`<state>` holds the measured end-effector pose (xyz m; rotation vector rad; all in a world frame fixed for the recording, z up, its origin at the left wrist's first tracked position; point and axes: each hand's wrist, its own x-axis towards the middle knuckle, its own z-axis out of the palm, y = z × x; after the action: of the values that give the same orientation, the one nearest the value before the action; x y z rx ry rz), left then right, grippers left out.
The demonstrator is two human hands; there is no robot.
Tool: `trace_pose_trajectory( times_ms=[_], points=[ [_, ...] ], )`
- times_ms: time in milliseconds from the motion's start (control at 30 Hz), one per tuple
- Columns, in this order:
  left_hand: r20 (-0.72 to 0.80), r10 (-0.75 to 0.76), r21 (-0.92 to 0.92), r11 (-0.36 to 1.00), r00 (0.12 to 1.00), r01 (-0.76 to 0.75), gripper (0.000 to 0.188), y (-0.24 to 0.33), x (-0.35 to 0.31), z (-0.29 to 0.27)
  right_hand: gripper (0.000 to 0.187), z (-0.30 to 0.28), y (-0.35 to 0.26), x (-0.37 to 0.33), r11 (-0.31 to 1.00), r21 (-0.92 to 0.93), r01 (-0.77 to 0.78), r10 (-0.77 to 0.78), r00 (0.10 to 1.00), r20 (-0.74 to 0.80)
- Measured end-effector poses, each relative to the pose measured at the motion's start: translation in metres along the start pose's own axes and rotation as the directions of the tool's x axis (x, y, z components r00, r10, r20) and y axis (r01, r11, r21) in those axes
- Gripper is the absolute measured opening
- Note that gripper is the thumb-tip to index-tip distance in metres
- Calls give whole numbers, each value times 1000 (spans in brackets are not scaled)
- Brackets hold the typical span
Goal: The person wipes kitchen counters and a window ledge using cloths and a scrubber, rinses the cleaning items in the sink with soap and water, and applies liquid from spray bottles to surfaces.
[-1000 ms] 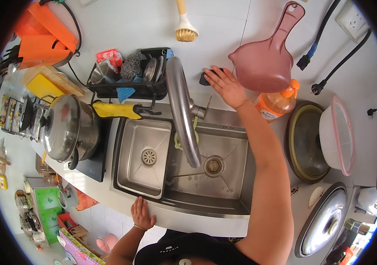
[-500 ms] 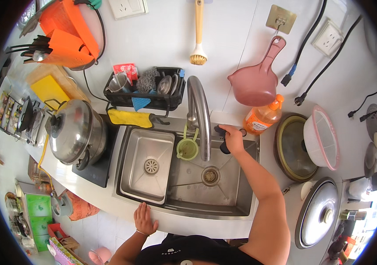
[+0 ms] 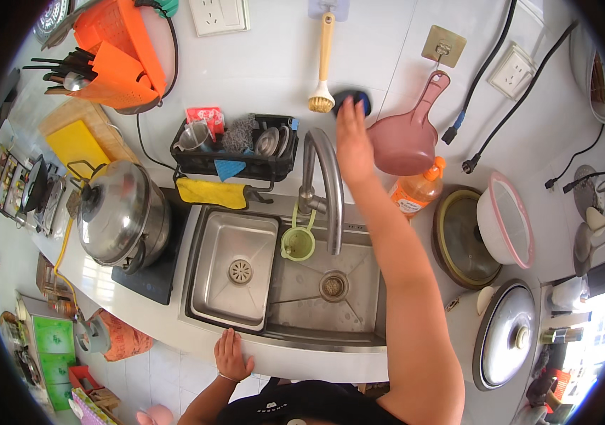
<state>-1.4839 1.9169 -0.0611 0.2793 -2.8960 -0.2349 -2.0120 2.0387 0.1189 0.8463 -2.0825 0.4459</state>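
Observation:
Against the white wall, between a hanging wooden-handled brush [image 3: 322, 71] and a pink water ladle [image 3: 407, 142], my right hand [image 3: 355, 142] is raised. Its fingers lie over a dark oval pad with a blue edge [image 3: 351, 103]; the hand partly covers this pad and its exact kind is unclear. My left hand [image 3: 233, 356] rests on the counter's front edge, fingers stretched out and holding nothing. Between the hands is a steel double sink [image 3: 295, 338] with a curved faucet [image 3: 327, 170]. A green strainer [image 3: 298, 244] hangs beneath the faucet.
An orange bottle [image 3: 415, 193] stands by my right forearm, near a glass lid [image 3: 466, 241] and a pink-rimmed basket [image 3: 511, 219]. A black rack [image 3: 235, 163] sits behind the sink. Left is a steel pot [image 3: 124, 212]; a lidded pot [image 3: 508, 336] stands at right.
My right hand has moved up from the sink's back right corner to the wall, carrying the dark pad along. The left hand stays on the counter edge. The view has shifted slightly.

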Motion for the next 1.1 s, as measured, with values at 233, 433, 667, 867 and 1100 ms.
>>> trace_pose_trajectory(
  times_ms=[233, 433, 667, 867, 1100],
  points=[
    [15, -21, 9, 1000, 1000, 21, 69, 1, -3, 0, 46, 31, -8, -55, 979, 200, -39, 3, 984, 178],
    [-9, -22, 1, 1000, 1000, 22, 68, 2, -5, -1, 55, -25, -6, 55, 997, -58, 57, -61, 996, -61],
    [10, -36, -18, 999, 999, 36, 67, 1, -3, -6, 54, -35, 1, 51, 998, -24, 52, -52, 999, 3],
    [-55, -2, -17, 1000, 998, 1, 68, -6, -9, -4, 41, -5, 2, -33, 986, 143, 87, -112, 977, 180],
    [-17, -27, -48, 999, 1000, 26, 68, -9, -8, -3, 13, 7, 27, -119, 641, 423, -640, 404, 750, 523]
  ],
)
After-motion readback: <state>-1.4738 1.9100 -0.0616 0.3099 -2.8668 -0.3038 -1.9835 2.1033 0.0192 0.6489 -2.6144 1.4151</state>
